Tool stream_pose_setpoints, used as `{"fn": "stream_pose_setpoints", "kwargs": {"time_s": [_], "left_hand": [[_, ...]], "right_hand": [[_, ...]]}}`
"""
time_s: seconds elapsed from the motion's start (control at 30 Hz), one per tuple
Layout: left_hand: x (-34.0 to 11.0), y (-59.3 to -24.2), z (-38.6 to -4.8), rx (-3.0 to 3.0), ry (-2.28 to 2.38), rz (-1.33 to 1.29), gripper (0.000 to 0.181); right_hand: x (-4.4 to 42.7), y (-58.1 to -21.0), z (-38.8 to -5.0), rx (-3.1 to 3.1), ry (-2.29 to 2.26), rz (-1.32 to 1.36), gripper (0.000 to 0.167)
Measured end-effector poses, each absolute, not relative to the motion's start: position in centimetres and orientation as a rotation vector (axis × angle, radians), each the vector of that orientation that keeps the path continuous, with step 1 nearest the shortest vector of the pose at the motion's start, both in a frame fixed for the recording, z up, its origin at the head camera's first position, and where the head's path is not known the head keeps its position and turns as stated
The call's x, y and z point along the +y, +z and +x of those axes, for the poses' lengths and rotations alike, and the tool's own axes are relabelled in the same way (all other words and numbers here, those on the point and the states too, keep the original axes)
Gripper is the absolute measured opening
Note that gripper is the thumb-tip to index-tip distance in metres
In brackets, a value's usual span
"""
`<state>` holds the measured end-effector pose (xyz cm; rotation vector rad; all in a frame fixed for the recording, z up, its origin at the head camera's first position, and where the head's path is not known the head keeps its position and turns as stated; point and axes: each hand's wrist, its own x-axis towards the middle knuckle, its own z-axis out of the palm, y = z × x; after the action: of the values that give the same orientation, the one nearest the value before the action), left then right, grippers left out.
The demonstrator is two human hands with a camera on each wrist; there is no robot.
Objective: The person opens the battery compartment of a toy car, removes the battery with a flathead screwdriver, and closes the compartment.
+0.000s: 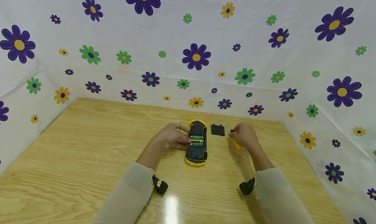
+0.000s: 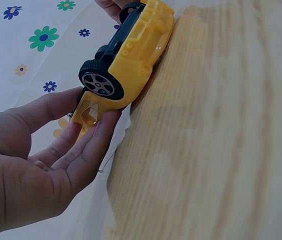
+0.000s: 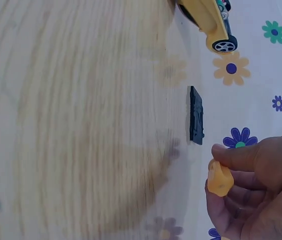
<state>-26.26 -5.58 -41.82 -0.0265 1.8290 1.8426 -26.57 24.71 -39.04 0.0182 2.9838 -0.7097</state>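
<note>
Firstly, left hand (image 1: 174,138): fingers bent, thumb on one side of a car and fingertips on the other, a narrow gap taken up by its body.

Item, car (image 1: 196,155): yellow shell, black underside turned up, wheels with silvery hubs; lies on the table between the hands, directly against the left fingertips, its length running away from the person. Held by its left flank, near the middle.

Item, batteries (image 1: 196,144): three, green, side by side across the car's bay, just right of the left fingertips; the middle one shows gold as well.

Item, right hand (image 1: 246,135): thumb and fingers closed round a screwdriver, well apart from the left hand.

Item, screwdriver (image 1: 237,145): orange handle, black collar, thin shaft pointing forward beyond the right fingertips; handle end projects on the near side of that hand.

Item, cover (image 1: 217,130): black, flat, tabbed at the edges; lies on the table between the car and the right hand, touching neither.

Item, table (image 1: 117,152): pale wood grain, beneath both hands.

Item, cloth (image 1: 164,28): white, printed with purple, green and yellow flowers; beyond the hands and to either side.

Item, sleeves (image 1: 129,184): light, a pair, behind the hands, each with a black camera (image 1: 247,186) at the cuff.
</note>
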Motion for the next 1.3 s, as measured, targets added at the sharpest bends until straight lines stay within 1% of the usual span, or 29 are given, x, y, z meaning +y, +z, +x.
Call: {"fn": "stream_pose_setpoints", "kwargs": {"time_s": [0.27, 0.43, 0.77, 1.3], "left_hand": [[-5.6, -41.8, -26.2, 1.82, 1.842, -0.034, 0.05], [-5.5, -41.9, -26.2, 1.824, 1.844, -0.027, 0.05], [-5.5, -41.7, -26.3, 1.828, 1.846, -0.034, 0.05], [-5.5, -41.7, -26.2, 1.831, 1.85, -0.035, 0.05]], "right_hand": [[24.3, -39.6, -26.4, 2.964, -0.739, 0.164, 0.033], [24.1, -39.8, -26.4, 2.938, -0.758, 0.218, 0.033], [24.5, -40.1, -26.1, 2.882, -0.871, 0.212, 0.031], [24.6, -40.2, -26.1, 2.852, -0.867, 0.218, 0.034]]}}
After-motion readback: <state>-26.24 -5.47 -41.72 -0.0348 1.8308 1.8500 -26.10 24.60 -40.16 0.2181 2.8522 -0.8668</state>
